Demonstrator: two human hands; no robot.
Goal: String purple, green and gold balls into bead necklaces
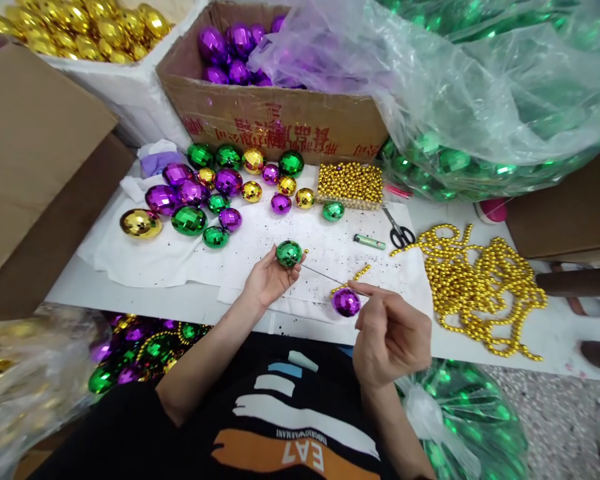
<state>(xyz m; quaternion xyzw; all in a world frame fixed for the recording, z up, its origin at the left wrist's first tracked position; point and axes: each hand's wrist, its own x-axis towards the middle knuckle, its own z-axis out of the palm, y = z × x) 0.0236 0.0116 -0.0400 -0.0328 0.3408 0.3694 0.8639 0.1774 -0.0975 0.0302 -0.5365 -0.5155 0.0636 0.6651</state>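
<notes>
My left hand (pixel 269 280) grips a shiny green faceted egg-shaped bead (pixel 289 253) between thumb and fingers. A thin metal needle (pixel 325 274) runs from beside this bead to my right hand (pixel 393 330), whose fingers are pinched around its far end. Whether the needle's tip is inside the bead I cannot tell. One tiny gold bead (pixel 307 251) shows close to the green one. Below the needle lies a purple faceted bead (pixel 346 302), with a short gold bead strand (pixel 363 273) next to it on the white cloth (pixel 280 220).
Faceted purple, green and gold balls (pixel 190 193) cover the cloth's left side. Behind stand a tray of small gold beads (pixel 350 183) and a cardboard box (pixel 280 120). Scissors (pixel 400 233), a green tube (pixel 369 241) and piled gold bead strings (pixel 480 287) lie to the right.
</notes>
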